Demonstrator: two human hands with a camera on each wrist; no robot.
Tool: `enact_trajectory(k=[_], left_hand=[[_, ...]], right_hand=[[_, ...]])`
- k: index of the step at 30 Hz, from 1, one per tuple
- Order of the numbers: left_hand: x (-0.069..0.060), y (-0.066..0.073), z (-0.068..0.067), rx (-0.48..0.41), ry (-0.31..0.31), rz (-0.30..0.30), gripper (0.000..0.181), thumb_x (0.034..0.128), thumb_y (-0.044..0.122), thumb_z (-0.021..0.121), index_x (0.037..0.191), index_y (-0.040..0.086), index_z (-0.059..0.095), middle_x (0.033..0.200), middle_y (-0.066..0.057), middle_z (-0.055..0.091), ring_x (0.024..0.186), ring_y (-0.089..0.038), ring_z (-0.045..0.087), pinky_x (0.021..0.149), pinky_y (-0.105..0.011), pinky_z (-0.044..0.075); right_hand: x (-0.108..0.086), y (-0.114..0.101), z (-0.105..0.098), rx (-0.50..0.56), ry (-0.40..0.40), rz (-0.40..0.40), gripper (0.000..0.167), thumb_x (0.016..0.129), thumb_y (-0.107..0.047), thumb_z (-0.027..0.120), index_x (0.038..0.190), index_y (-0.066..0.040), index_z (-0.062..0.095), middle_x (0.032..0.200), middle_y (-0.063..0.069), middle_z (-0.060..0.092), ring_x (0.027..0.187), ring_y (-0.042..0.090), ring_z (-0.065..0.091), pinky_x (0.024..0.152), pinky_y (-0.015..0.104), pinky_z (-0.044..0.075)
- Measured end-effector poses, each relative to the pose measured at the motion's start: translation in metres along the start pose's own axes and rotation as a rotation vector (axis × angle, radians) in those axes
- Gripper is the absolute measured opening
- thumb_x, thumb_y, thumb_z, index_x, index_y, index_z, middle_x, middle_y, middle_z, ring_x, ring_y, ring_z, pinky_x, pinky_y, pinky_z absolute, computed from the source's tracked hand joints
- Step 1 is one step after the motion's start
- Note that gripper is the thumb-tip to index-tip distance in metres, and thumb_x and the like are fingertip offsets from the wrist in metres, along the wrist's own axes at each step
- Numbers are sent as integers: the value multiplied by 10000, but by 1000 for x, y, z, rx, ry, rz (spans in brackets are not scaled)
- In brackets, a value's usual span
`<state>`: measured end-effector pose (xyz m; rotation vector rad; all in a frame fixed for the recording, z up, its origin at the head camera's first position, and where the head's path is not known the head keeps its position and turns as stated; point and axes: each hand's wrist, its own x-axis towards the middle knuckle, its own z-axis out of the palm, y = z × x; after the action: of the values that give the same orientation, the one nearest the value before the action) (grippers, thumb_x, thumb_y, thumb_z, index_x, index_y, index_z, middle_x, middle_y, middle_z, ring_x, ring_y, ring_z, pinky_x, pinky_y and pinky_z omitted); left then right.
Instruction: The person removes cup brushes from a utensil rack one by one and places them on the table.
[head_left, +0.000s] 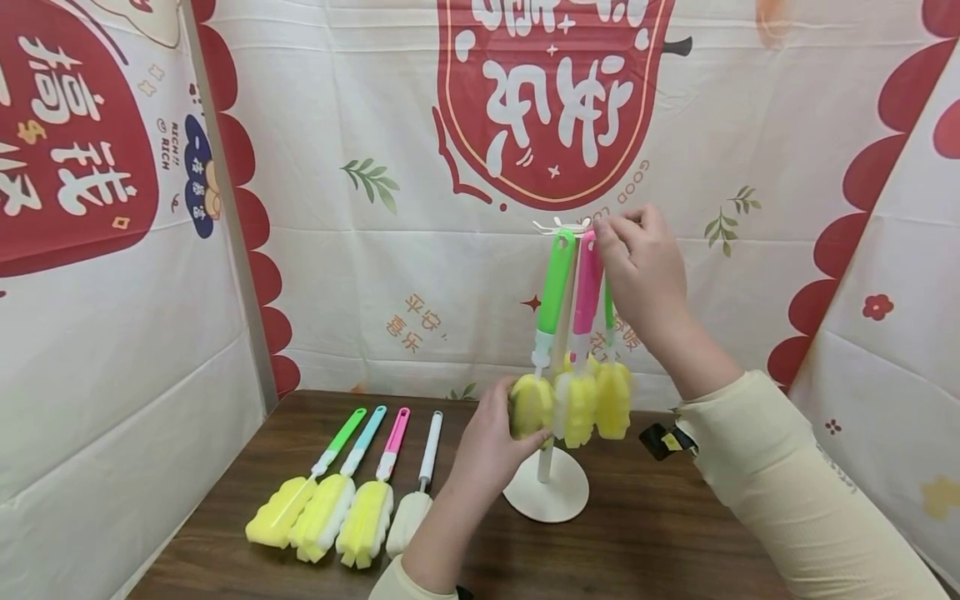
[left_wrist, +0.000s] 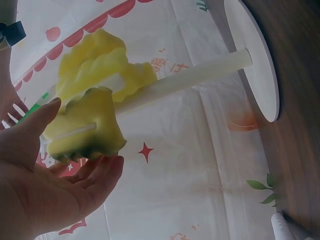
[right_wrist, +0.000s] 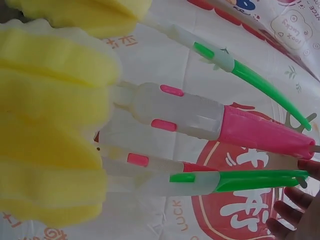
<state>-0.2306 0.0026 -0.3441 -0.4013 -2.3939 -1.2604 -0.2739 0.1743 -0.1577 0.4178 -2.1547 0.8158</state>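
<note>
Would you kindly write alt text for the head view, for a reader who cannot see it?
A person's left hand holds the yellow sponge head of a green-handled brush at a white stand where others hang; the right hand is by its hooks. Four more brushes lie on the table.

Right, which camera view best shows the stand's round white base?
The head view: nearly all the round white base shows from above. The left wrist view has it steeply angled and cut off at the top; the right wrist view shows none.
</note>
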Motion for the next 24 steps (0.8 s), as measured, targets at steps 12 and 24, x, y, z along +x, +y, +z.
enact_trajectory(k=[12, 24], left_hand=[[-3, 1, 5, 13, 28, 19, 831, 734, 211, 866, 1385, 70, 370, 1214, -124, 551, 1016, -259, 582, 840, -417, 497], [-4, 1, 8, 137, 37, 134, 951, 749, 238, 861, 1498, 178, 277, 1228, -114, 517, 976, -238, 590, 775, -397, 524]], right_hand=[[14, 13, 7, 246, -55, -44, 441, 1008, -409, 429, 1220, -124, 689, 1252, -15, 604, 1200, 135, 451, 892, 349, 480], [16, 23, 25, 357, 33, -40, 428, 990, -379, 458, 1080, -60, 727, 977, 25, 635, 933, 153, 539, 621, 195, 505]])
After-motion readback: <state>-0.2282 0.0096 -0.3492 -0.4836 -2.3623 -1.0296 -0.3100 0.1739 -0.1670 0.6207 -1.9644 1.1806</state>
